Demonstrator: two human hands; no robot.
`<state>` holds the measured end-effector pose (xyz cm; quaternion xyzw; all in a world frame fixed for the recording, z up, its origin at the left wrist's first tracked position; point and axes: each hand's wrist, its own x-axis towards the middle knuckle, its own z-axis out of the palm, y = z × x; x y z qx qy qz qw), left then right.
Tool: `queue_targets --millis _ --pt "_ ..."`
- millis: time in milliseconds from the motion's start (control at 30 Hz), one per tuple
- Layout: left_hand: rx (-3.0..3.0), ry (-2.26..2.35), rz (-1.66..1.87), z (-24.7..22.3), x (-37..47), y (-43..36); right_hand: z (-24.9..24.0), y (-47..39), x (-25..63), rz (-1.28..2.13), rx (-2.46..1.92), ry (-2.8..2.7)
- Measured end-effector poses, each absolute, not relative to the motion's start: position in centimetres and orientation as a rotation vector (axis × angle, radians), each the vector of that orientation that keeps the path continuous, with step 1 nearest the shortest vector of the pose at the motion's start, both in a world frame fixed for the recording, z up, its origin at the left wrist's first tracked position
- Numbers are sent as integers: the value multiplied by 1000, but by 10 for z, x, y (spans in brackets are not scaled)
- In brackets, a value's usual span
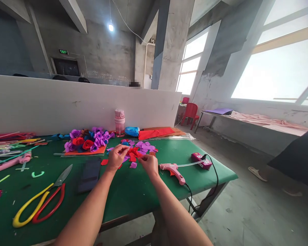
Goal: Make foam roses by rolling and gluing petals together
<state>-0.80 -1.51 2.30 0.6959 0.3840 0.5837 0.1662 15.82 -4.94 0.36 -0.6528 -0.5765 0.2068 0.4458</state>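
Observation:
My left hand (118, 156) is closed in a pinch at the left side of the red petals (134, 153); what its fingertips hold is too small to tell. My right hand (149, 164) pinches at the right edge of the same red pieces, its fingertips on a red petal. Purple petals (145, 147) lie scattered just behind and around the hands on the green table (128, 194). A pink glue gun (173, 171) rests close to the right of my right hand. Finished paper roses (87, 140) in purple, red and blue sit to the left.
Yellow-and-red scissors (48, 201) and a dark flat phone-like object (89, 175) lie left of my arms. A pink bottle (119, 122) stands by the white partition (92, 106). A magenta power block (201, 161) with a black cable is near the right edge.

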Motion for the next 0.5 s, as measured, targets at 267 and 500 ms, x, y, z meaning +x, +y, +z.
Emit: queue_targets --millis 267,500 --pt "2041 1094 1605 17 -8 -11 6 -52 151 341 -1674 -1460" --pt "2095 1074 1650 21 -8 -15 9 -55 148 296 -1656 -1453"
